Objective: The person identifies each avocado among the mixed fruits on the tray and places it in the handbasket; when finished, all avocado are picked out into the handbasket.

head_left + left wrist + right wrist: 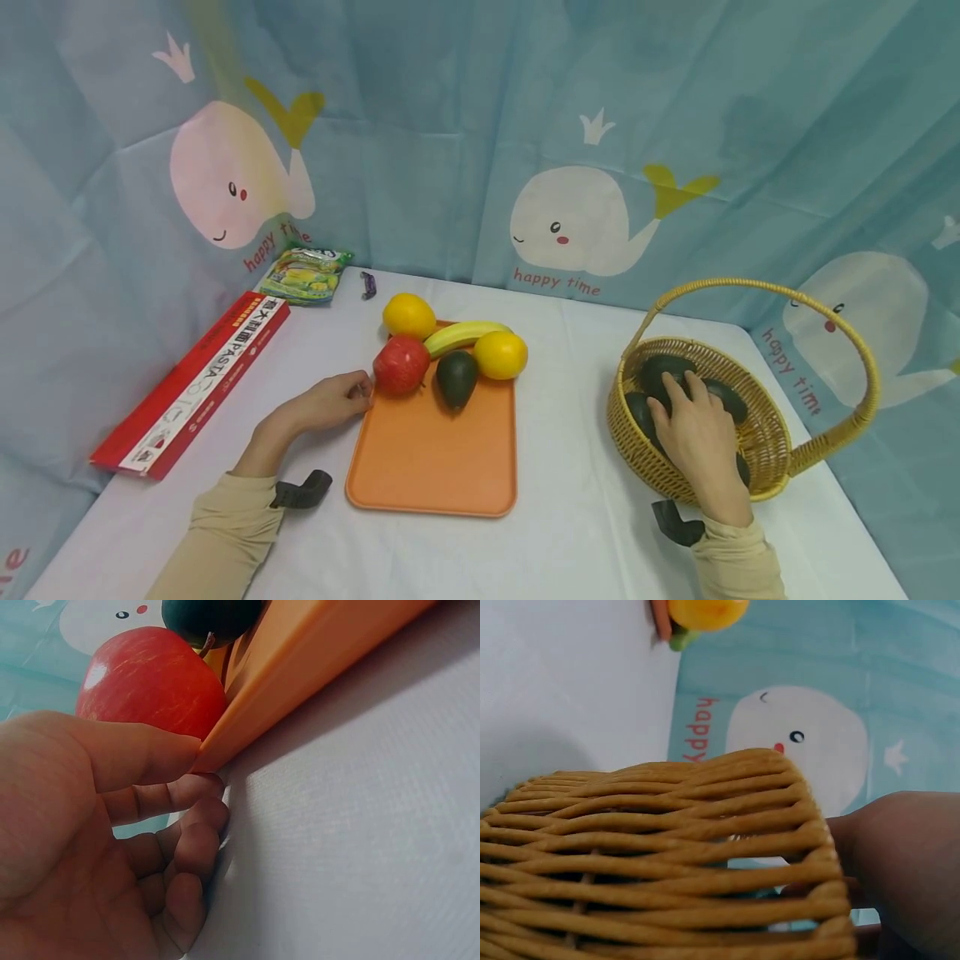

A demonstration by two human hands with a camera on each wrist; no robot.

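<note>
My left hand (335,402) pinches the left edge of an orange tray (435,467); in the left wrist view the thumb (150,754) lies at its rim and the other fingers bend below. On the tray's far part lie a red apple (401,365), a dark green avocado (457,379), a banana (463,335) and two yellow lemons, one lemon (501,355) at the right and another lemon (408,317) at the back corner. My right hand (697,429) reaches into a wicker basket (772,437), its spread fingers touching dark avocados (663,371). The basket wall hides them in the right wrist view.
A red pasta box (195,383) lies at the left, with a green snack bag (303,275) and a small purple wrapped piece (368,285) behind it. The basket's tall handle (862,358) arches over its right side. A whale-print curtain (420,167) borders the white table.
</note>
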